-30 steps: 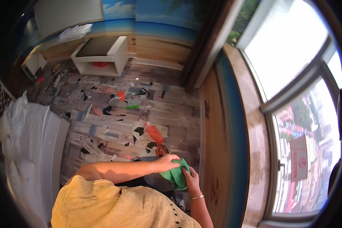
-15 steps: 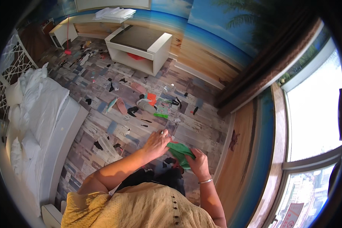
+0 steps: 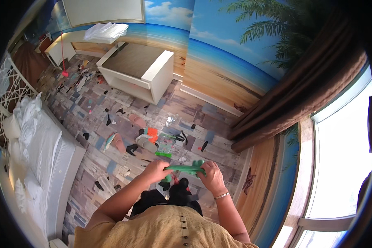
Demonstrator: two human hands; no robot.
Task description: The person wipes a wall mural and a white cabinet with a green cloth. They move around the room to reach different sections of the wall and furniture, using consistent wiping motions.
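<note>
A green soft cloth-like piece (image 3: pixel 184 168) is pulled taut between my two hands, just in front of my body. My left hand (image 3: pixel 156 170) grips one end with its fingers closed, and a rounded green bit hangs below it. The other end is pinched in my right hand (image 3: pixel 212 177), with bunched green lumps standing above the strip. Its exact kind does not show. Past my hands, a pair of grey slippers (image 3: pixel 146 144), a pink slipper (image 3: pixel 119 143) and a bright green item (image 3: pixel 163 154) lie on the floor.
A white-sheeted bed (image 3: pixel 41 165) runs along the left. A white cabinet (image 3: pixel 163 80) stands at the far wall, near a desk with stacked white linen (image 3: pixel 105 32). Small items litter the patterned floor. A brown curtain (image 3: pixel 293 103) and bright window (image 3: pixel 338 161) are at right.
The green piece hung loose and spread; now it is stretched into a narrow strip. My left hand has moved lower and left, and the view has shifted.
</note>
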